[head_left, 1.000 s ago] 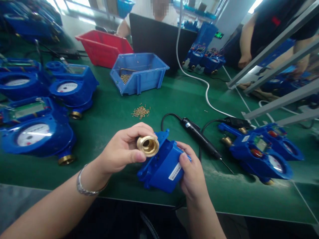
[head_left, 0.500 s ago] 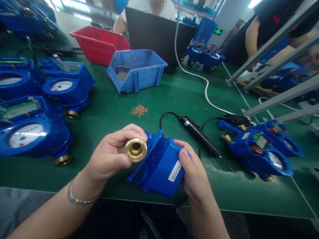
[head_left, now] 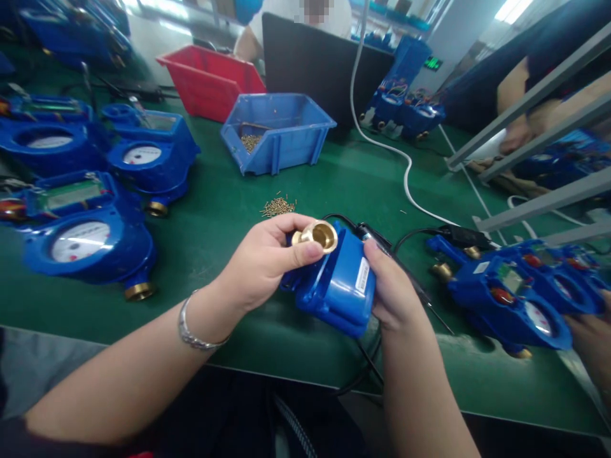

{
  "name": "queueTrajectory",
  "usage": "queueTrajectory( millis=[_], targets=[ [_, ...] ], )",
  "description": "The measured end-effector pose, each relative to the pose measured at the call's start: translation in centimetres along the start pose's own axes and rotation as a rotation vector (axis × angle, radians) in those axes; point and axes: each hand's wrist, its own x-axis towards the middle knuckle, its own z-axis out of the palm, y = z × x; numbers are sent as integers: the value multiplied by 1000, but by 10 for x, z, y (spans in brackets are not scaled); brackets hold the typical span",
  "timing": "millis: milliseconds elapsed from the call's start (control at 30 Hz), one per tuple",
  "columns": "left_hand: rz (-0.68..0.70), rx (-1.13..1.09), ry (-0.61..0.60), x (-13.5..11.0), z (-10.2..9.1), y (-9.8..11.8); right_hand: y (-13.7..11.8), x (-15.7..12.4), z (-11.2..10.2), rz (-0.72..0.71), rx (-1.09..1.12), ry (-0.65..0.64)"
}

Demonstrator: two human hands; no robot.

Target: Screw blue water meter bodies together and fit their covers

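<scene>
Both of my hands hold a blue water meter (head_left: 337, 283) above the near edge of the green table (head_left: 224, 210). My left hand (head_left: 265, 264) pinches its brass threaded end (head_left: 321, 235), thumb under the fitting and fingers curled over it. My right hand (head_left: 396, 289) grips the blue body from the right, thumb beside a white barcode label (head_left: 361, 275). The meter is turned so its underside faces me. A black electric screwdriver (head_left: 382, 251) lies on the table just behind the meter, partly hidden by my right hand.
Several blue meters (head_left: 90, 245) stand at left, more meters (head_left: 515, 299) lie at right. A small heap of brass screws (head_left: 279, 206) lies before a blue bin (head_left: 279, 132); a red bin (head_left: 210, 79) sits behind. A white cable (head_left: 405, 178) crosses the table. Another person's hand (head_left: 592, 331) enters at right.
I have tilted the meter, swinging its brass end up and to the right; both hands moved slightly up and right with it. Another person's hand has appeared at the right edge.
</scene>
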Motion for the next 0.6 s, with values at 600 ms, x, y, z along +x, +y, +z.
queueTrajectory(
  millis=[600],
  targets=[
    [194,903,-215,52,8,7,-3,46,-26,-100,-522,-11]
  ],
)
